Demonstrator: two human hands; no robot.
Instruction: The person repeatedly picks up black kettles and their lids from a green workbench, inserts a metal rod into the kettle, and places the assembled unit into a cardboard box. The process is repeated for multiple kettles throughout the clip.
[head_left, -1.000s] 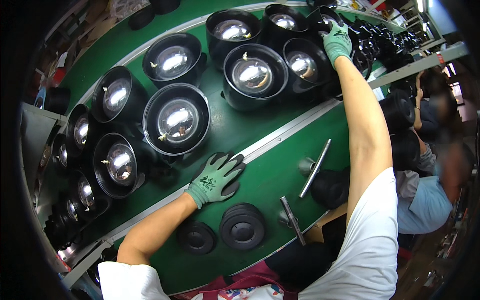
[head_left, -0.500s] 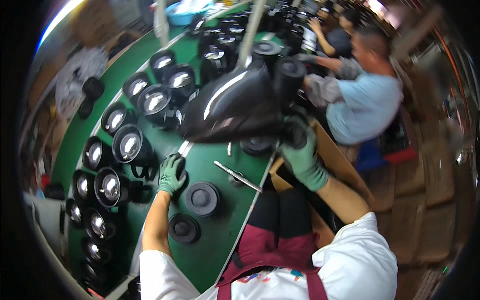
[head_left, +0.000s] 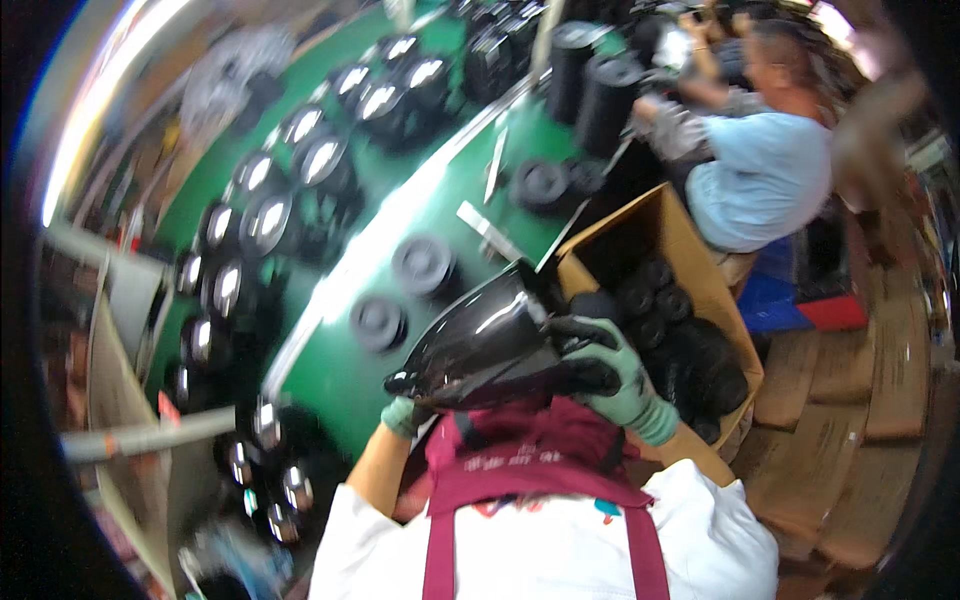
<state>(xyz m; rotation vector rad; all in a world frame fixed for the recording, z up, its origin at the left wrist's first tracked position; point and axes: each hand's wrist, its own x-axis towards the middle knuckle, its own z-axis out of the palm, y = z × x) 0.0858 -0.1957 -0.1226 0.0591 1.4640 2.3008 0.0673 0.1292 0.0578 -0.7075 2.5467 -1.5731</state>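
A glossy black tapered vessel (head_left: 485, 345) lies sideways across my lap, its shiny side toward me. My right hand (head_left: 615, 375), in a green glove with black grip faces, is closed around its right end. At the vessel's other end is my left hand (head_left: 402, 412), gloved alike and gripping it; most of that hand is hidden behind the vessel. Just beyond, two black round lid-like discs, a larger one (head_left: 423, 264) and a smaller one (head_left: 379, 323), rest on the green table (head_left: 330, 385). The scene is somewhat blurred.
An open cardboard box (head_left: 748, 368) with several black round parts stands at my right. Rows of shiny black vessels (head_left: 268, 222) line the table's left side. A metal bar (head_left: 488, 230) lies near more discs (head_left: 541, 186). A co-worker (head_left: 765, 175) sits beyond the box.
My right hand has brought the black vessel down toward my lap. My left hand has left the table beside the discs and come to the vessel. The view has shifted right.
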